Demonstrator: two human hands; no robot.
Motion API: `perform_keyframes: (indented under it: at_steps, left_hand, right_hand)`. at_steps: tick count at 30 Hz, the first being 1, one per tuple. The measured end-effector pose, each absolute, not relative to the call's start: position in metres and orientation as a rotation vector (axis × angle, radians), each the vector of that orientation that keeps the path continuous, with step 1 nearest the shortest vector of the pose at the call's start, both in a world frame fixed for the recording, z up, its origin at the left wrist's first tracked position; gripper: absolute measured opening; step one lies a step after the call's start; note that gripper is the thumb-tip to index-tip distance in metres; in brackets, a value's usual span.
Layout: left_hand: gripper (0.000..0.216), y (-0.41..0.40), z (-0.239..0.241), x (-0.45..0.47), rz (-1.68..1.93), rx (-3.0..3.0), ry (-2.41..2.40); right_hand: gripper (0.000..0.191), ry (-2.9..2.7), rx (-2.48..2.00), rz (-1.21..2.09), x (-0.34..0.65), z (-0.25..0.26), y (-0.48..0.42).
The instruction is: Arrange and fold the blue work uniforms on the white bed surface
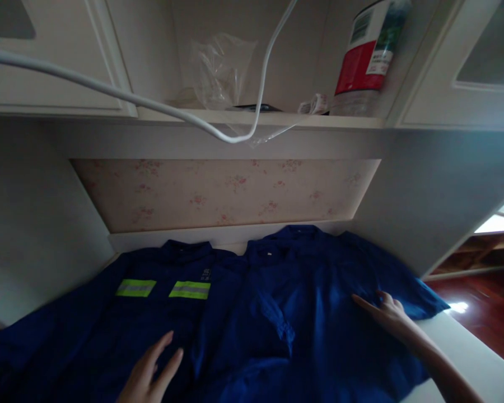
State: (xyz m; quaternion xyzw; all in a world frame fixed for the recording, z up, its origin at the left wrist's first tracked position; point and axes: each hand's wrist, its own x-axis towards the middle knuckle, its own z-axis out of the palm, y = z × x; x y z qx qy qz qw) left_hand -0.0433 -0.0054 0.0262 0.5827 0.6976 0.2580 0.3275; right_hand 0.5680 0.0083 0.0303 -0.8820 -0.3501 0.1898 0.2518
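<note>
Shirts lay side by side on a white counter (pixel 466 347). Left hand (pixel 149 372) rested open, fingers extended, on the dark shirt (pixel 109 330) with reflective stripes (pixel 190 289); its wrist was cut off by the lower frame edge. Right hand (pixel 388 313) lay flat and open on the brighter blue shirt (pixel 319 313), gripping nothing. Both shirts ran out of view at the bottom. On the shelf (pixel 277 118) above, a red-and-white container (pixel 367 56) was cropped at the top, and a clear plastic bag (pixel 220 70) stood beside a white cable (pixel 151 103). Label text was illegible.

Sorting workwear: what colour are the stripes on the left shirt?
Yellow-green reflective stripes on the dark blue shirt, head view.
</note>
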Motion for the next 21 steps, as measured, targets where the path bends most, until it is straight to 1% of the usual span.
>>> perform_keyframes:
  at_steps: [2, 3, 5, 7, 9, 10, 12, 15, 18, 21]
  left_hand:
    - [0.080, 0.005, 0.031, -0.014, 0.608, 1.483, 1.749]
    - [0.086, 0.010, 0.036, 0.000, 0.574, 1.454, 1.718]
    - [0.099, 0.017, 0.050, 0.024, 0.508, 1.383, 1.665]
    - [0.103, 0.021, 0.065, 0.040, 0.449, 1.322, 1.573]
    - [0.096, 0.022, 0.074, 0.052, 0.446, 1.312, 1.387]
    - [0.089, 0.022, 0.075, 0.057, 0.462, 1.341, 1.302]
    - [0.074, 0.021, 0.073, 0.067, 0.494, 1.455, 1.223]
    - [0.057, 0.015, 0.065, 0.076, 0.501, 1.675, 1.286]
    - [0.048, 0.008, 0.069, 0.066, 0.545, 1.825, 1.317]
    - [0.042, 0.010, 0.095, 0.020, 0.619, 1.900, 1.438]
  right_hand:
    - [0.112, -0.937, -2.370, 0.617, 0.558, 0.036, 0.003]
    - [0.108, -0.949, -2.357, 0.650, 0.551, 0.040, -0.002]
    - [0.094, -0.974, -2.274, 0.762, 0.533, 0.049, -0.013]
    - [0.077, -0.969, -2.062, 1.019, 0.512, 0.061, -0.022]
    - [0.066, -0.946, -1.812, 1.227, 0.492, 0.071, -0.026]
    - [0.064, -0.953, -1.730, 1.254, 0.484, 0.076, -0.025]
    - [0.063, -1.031, -1.676, 1.171, 0.469, 0.083, -0.020]
    - [0.064, -1.133, -1.625, 1.074, 0.448, 0.100, -0.010]
    - [0.066, -1.085, -1.522, 1.108, 0.417, 0.131, -0.006]
    - [0.066, -1.021, -1.414, 1.116, 0.381, 0.170, -0.006]
